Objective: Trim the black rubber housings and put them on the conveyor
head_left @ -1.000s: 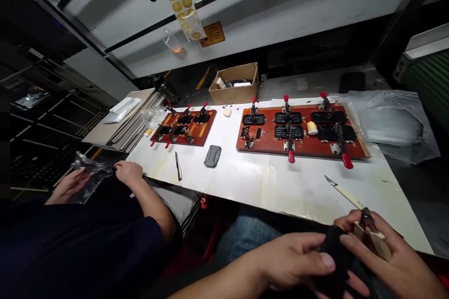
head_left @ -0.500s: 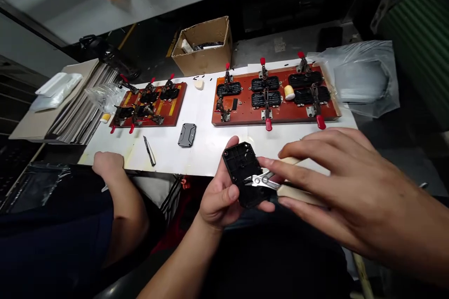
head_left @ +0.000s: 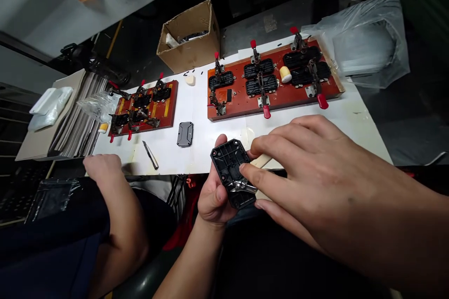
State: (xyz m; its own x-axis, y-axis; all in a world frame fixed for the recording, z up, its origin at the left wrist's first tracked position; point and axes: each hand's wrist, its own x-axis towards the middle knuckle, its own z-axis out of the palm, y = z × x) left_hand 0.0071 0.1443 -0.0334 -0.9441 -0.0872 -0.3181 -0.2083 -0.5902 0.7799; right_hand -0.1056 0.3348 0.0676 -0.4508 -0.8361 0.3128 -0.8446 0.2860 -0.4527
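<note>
My left hand (head_left: 214, 198) holds a black plastic cover (head_left: 222, 161) above my lap, its ribbed inner side facing up. My right hand (head_left: 298, 168) is closed around the pale handles of a pair of pliers (head_left: 242, 186). The metal jaws lie over the lower half of the cover; whether they bite on anything is too small to tell. One fingertip of my right hand reaches over the cover's right side. A finished-looking grey cover (head_left: 184, 134) lies on the white table (head_left: 206, 149) further left.
Two red-brown clamp boards, a larger one (head_left: 238, 100) and a smaller one (head_left: 168, 114), hold black parts. A utility knife (head_left: 150, 155), cardboard box (head_left: 189, 58) and plastic bag (head_left: 372, 46) lie around. A co-worker's arm (head_left: 121, 200) rests at left.
My right hand and the pliers have moved left, further over the cover. The cover has shifted slightly left, and the view has tilted a little.
</note>
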